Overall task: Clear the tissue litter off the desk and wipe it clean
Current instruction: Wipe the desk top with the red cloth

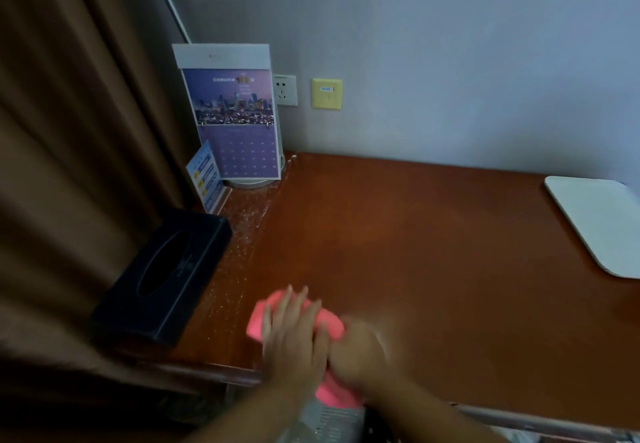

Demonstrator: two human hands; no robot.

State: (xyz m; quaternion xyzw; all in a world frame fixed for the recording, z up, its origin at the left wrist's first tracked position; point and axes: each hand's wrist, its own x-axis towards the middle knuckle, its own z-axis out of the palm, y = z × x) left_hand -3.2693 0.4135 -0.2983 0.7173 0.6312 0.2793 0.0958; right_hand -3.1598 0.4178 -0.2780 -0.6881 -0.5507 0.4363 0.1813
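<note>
Hands, nearest the lens, two items.
1. The left hand (294,335): flat, fingers straight and slightly spread, palm pressing down on the pink cloth (330,325).
2. The right hand (362,351): just beside the left and touching the same cloth. It is motion-blurred, so I cannot tell whether it grips or only presses.

Pink cloth: bunched under both hands close to the front edge of the bench (433,252), with one end hanging over that edge.

Bench: red-brown top. Its back edge meets the grey wall (450,62) and its left edge lies against the brown curtain (69,131). A strip of pale speckled droplets (242,235) runs along the left side. A broad bare area lies between the hands, the wall and the right end.

Left edge, front to back:
- black tissue box (162,280), at the front corner, oval slot facing up
- small blue card stand (206,183), tilted
- purple desk calendar (235,124), upright in the back corner on a round white base (249,183)

Right end: white tray (602,224), rounded corners, partly out of frame, well apart from the hands.

Wall fittings: white socket (285,90) beside a yellow plate (326,93).
</note>
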